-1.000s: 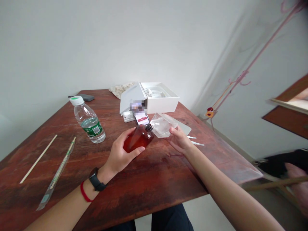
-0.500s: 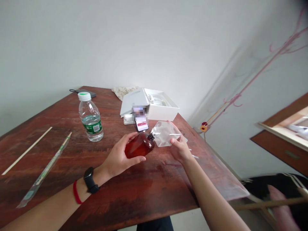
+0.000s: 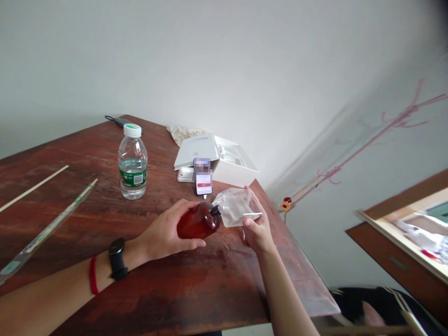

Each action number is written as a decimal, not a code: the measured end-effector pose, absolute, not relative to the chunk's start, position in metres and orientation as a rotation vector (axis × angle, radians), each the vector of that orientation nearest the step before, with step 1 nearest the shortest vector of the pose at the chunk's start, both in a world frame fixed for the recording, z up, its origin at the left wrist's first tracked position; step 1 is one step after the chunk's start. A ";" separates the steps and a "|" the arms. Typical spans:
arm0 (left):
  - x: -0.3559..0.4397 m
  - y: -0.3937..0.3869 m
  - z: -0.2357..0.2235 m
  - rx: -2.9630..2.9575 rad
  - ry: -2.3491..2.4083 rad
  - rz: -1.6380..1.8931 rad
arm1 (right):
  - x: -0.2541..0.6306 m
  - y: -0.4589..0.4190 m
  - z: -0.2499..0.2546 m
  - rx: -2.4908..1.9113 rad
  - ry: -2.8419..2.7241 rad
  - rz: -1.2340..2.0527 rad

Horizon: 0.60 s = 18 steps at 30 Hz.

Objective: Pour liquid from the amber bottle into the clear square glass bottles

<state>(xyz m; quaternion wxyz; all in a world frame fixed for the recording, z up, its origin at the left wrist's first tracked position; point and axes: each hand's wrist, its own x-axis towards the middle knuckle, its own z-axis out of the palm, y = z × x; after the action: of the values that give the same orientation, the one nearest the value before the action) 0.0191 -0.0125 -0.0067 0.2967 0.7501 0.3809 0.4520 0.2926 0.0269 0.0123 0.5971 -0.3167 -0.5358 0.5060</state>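
Grip of the left hand (image 3: 167, 229) curves half-closed around an amber bottle (image 3: 199, 223), and the right hand (image 3: 259, 232) pinches a clear container (image 3: 234, 211) by its edge.

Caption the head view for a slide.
Left hand holding a tilted amber bottle, its neck close to a translucent container in the right hand, over a wooden table.

View has rotated; water bottle (image 3: 133, 175) now reads upright. Right hand (image 3: 259, 233): fingertip (image 3: 246, 187) now shows past clear pouch (image 3: 235, 207).
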 end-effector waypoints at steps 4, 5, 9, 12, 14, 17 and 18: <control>0.018 -0.013 -0.005 2.023 1.013 1.174 | 0.293 0.025 0.014 -0.740 -1.231 1.169; 0.017 -0.013 -0.005 2.030 1.020 1.165 | 0.293 0.025 0.014 -0.737 -1.233 1.164; 0.017 -0.013 -0.005 2.048 1.041 1.150 | 0.292 0.025 0.014 -0.734 -1.244 1.159; 0.017 -0.014 -0.005 2.059 1.049 1.133 | 0.291 0.025 0.014 -0.727 -1.235 1.150; 0.017 -0.014 -0.005 2.059 1.048 1.131 | 0.292 0.025 0.014 -0.724 -1.237 1.147; 0.017 -0.014 -0.005 2.051 1.043 1.132 | 0.294 0.027 0.011 -0.723 -1.252 1.145; 0.017 -0.013 -0.005 2.049 1.045 1.128 | 0.295 0.028 0.010 -0.724 -1.263 1.145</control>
<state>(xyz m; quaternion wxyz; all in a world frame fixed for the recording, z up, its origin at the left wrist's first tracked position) 0.0169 -0.0135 -0.0047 0.2859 0.7665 0.3909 0.4218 0.2946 0.0279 0.0102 0.6009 -0.3125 -0.5452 0.4940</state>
